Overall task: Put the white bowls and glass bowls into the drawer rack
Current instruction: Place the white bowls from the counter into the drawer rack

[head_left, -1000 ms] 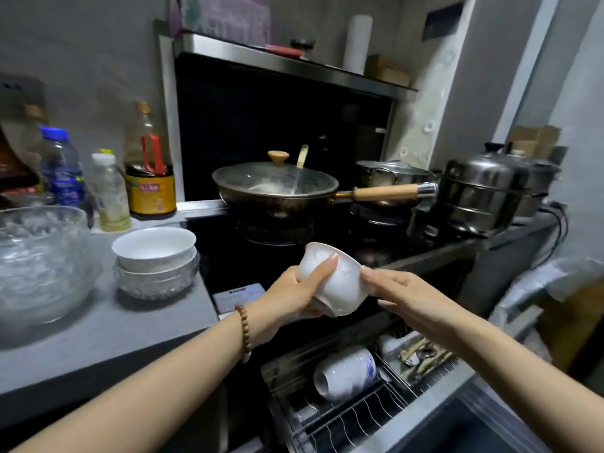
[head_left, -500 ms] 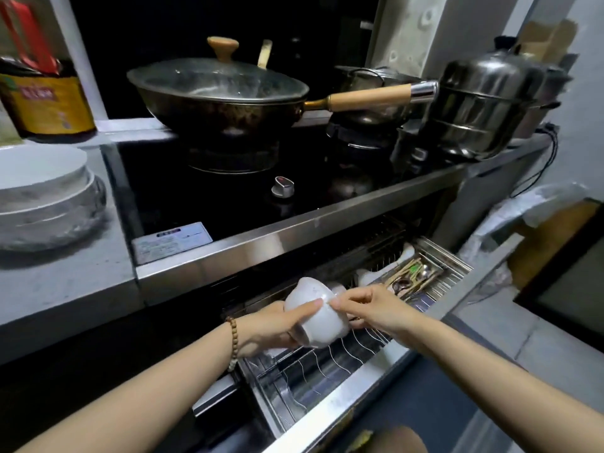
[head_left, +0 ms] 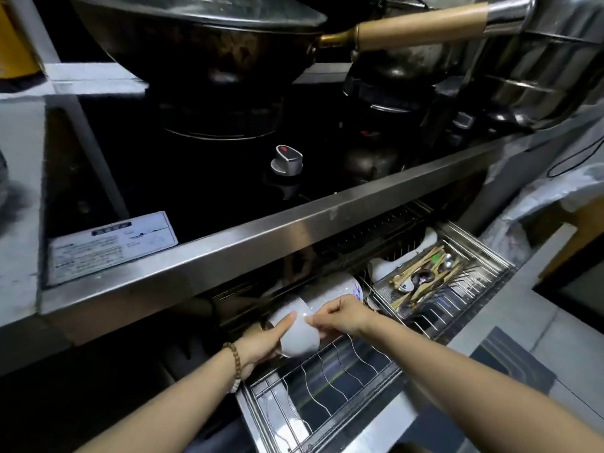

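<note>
Both hands on white bowl (head_left: 299, 335) over drawer rack (head_left: 330, 384) — left hand (head_left: 263, 346) grip wrapped around side, right hand (head_left: 343, 317) fingertips pinching rim.

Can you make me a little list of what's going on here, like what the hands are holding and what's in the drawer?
left hand: grips the white bowl from the left side
right hand: fingertips pinch the bowl's right side
bowl position: tipped on its side, over the wire drawer rack
already in rack: a blue-patterned bowl behind the held one
cutlery tray: right part of the drawer, holds chopsticks and spoons
above drawer: stove with a knob and a wok
</note>
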Demonstrator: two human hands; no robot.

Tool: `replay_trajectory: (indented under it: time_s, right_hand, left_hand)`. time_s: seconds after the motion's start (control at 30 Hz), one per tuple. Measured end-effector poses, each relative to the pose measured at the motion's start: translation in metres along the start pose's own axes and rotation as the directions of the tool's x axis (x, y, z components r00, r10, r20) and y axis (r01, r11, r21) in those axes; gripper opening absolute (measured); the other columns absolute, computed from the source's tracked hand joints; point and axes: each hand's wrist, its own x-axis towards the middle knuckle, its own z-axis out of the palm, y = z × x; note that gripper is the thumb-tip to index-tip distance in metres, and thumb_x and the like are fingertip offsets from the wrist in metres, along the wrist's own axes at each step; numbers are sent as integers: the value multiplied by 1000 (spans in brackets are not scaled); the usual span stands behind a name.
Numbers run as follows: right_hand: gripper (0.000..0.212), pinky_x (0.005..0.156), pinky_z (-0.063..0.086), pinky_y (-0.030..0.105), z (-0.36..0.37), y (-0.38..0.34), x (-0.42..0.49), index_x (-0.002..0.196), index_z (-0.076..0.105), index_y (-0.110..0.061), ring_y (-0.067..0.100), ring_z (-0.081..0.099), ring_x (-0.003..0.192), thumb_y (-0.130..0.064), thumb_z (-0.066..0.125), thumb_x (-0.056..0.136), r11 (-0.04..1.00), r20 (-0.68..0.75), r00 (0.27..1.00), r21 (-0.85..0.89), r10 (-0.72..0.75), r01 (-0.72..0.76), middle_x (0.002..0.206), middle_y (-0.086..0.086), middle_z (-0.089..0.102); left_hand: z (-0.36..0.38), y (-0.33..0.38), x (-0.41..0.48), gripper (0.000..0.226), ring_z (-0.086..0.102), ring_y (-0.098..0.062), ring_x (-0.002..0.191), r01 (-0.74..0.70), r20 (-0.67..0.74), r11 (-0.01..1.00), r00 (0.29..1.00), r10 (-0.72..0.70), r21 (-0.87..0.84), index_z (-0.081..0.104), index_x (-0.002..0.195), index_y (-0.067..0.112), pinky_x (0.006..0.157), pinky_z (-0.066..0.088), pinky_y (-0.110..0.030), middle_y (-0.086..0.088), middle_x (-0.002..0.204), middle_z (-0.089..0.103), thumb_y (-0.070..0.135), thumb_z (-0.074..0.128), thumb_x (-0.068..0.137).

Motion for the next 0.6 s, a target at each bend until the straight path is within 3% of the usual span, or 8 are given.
replay_trajectory:
  time_s: [0.07, 0.13, 0.27, 0.4, 0.53, 0.6]
  right_hand:
    - [27, 52, 47, 16, 1, 5, 13, 57, 59, -8, 3, 54, 40, -10, 71, 81, 1000, -25, 999, 9, 21, -21, 40, -7, 60]
    - [29, 47, 47, 14, 2, 10, 23, 56, 57, -8, 1, 54, 37, -8, 71, 81, 999, -41, 999, 33, 30, -29, 38, -7, 59]
    - [23, 50, 50, 15, 2, 23, 38, 59, 60, -6, 5, 56, 41, -6, 72, 79, 994, -105, 993, 100, 56, -46, 42, -5, 60]
    - [19, 45, 50, 13, 2, 35, 47, 62, 61, -2, 3, 58, 35, -1, 73, 77, 977, -145, 983, 199, 110, -80, 39, -5, 61]
    - [18, 48, 51, 14, 2, 46, 54, 62, 63, -3, 3, 57, 36, -5, 77, 74, 973, -199, 969, 207, 149, -106, 42, -4, 62]
    - [19, 55, 53, 19, 1, 51, 57, 61, 64, -3, 8, 59, 41, -6, 78, 73, 968, -219, 961, 222, 169, -120, 48, 1, 64]
  left_hand:
    - [5, -4, 10, 60, 50, -4, 63, -21, -69, 1000, 997, 22, 18, 49, 111, 7, 43, 41, -4, 5, 80, 50, 56, 61, 78]
    - [10, -8, 18, 67, 49, -2, 67, -43, -117, 998, 992, 49, 51, 51, 123, 4, 39, 37, -3, 4, 87, 54, 56, 59, 80]
    - [15, -10, 31, 67, 58, -18, 94, -27, -127, 995, 991, 39, 94, 55, 122, 7, 67, 42, -20, -12, 121, 61, 59, 56, 80]
    - [20, -13, 43, 73, 53, -24, 117, -28, -125, 993, 991, 42, 112, 45, 133, 11, 84, 36, -20, -11, 134, 53, 60, 55, 80]
    - [25, -20, 54, 78, 53, -23, 117, -42, -119, 990, 991, 58, 132, 38, 137, 12, 86, 36, -21, -11, 135, 52, 60, 57, 79]
    - [27, -22, 56, 77, 52, -17, 104, -44, -117, 990, 991, 60, 133, 40, 135, 11, 83, 35, -21, -11, 132, 54, 60, 57, 78]
